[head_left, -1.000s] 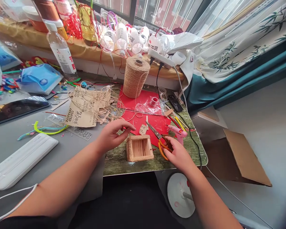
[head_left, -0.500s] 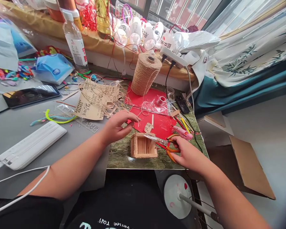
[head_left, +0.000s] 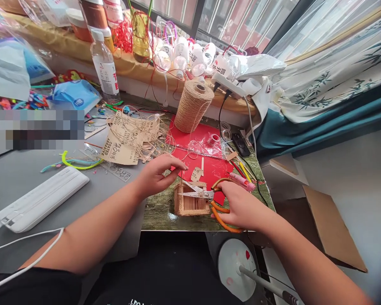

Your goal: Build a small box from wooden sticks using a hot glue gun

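Observation:
My right hand (head_left: 238, 206) grips orange-handled scissors (head_left: 206, 196), blades apart and pointing left over a small box made of wooden sticks wrapped in twine (head_left: 190, 202). My left hand (head_left: 160, 173) hovers just above and left of the box, thumb and fingers pinched on a thin strand of twine that runs down toward the box. A big spool of jute twine (head_left: 193, 106) stands behind on a red sheet (head_left: 209, 163).
A pink glue gun (head_left: 243, 181) lies right of the scissors. Sandpaper sheets and loose twine (head_left: 127, 137) lie to the left, with a white flat device (head_left: 40, 198), a water bottle (head_left: 104, 67) and a power strip (head_left: 230, 84). The desk edge runs close below the box.
My right hand picked up the scissors, swung them left and opened the blades over the box. My left hand stayed pinched above the box.

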`<state>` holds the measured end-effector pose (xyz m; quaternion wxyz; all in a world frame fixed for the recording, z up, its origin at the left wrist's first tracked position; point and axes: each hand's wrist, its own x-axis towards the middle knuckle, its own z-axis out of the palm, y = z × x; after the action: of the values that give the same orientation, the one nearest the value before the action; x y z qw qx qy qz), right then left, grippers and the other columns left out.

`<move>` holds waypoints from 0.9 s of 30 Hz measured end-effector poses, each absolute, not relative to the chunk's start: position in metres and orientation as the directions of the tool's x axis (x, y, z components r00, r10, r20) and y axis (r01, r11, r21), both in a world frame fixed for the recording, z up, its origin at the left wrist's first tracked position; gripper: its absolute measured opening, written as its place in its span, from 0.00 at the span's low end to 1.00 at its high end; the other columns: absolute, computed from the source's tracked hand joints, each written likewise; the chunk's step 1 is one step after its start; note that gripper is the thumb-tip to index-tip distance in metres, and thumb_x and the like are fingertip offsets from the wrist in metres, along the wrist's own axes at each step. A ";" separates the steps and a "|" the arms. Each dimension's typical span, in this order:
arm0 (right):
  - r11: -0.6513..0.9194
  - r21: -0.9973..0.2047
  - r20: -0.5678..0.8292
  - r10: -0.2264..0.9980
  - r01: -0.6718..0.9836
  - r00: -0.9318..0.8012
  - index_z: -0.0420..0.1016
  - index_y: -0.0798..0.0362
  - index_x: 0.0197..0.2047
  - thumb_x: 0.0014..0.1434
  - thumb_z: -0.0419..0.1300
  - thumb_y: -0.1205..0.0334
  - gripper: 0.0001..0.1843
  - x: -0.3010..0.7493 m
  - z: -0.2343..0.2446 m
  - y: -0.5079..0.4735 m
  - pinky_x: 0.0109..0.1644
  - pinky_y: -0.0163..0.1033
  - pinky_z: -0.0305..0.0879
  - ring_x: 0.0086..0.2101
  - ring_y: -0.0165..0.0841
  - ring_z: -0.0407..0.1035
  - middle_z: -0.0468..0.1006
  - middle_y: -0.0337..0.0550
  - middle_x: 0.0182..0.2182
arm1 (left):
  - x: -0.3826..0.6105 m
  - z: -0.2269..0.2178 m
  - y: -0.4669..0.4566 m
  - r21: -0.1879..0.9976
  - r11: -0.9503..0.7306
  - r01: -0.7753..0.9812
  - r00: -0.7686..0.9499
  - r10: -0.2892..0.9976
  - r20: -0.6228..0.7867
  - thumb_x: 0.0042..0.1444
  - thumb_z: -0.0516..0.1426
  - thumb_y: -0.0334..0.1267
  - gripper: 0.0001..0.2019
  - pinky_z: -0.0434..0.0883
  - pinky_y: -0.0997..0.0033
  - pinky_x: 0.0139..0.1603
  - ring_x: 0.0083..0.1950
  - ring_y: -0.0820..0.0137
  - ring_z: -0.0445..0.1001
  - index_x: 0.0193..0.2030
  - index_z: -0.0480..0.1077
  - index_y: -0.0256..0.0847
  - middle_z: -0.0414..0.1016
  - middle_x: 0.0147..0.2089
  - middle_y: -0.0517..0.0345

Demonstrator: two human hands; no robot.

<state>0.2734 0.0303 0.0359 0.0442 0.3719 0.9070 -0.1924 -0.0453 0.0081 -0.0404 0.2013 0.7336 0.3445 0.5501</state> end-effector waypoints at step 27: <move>0.711 -0.196 -0.237 0.634 0.676 -0.736 0.77 0.48 0.53 0.53 0.73 0.59 0.24 0.277 0.011 0.064 0.70 0.60 0.58 0.47 0.47 0.81 0.85 0.46 0.45 | -0.042 -0.039 0.006 0.699 -0.650 0.299 0.163 0.756 0.634 0.66 0.58 0.28 0.14 0.77 0.62 0.51 0.49 0.67 0.80 0.54 0.76 0.46 0.84 0.48 0.54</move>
<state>0.2768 0.0639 0.0113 0.0765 0.3552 0.9217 -0.1356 -0.0420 0.0061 -0.0393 0.2128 0.7323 0.3603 0.5373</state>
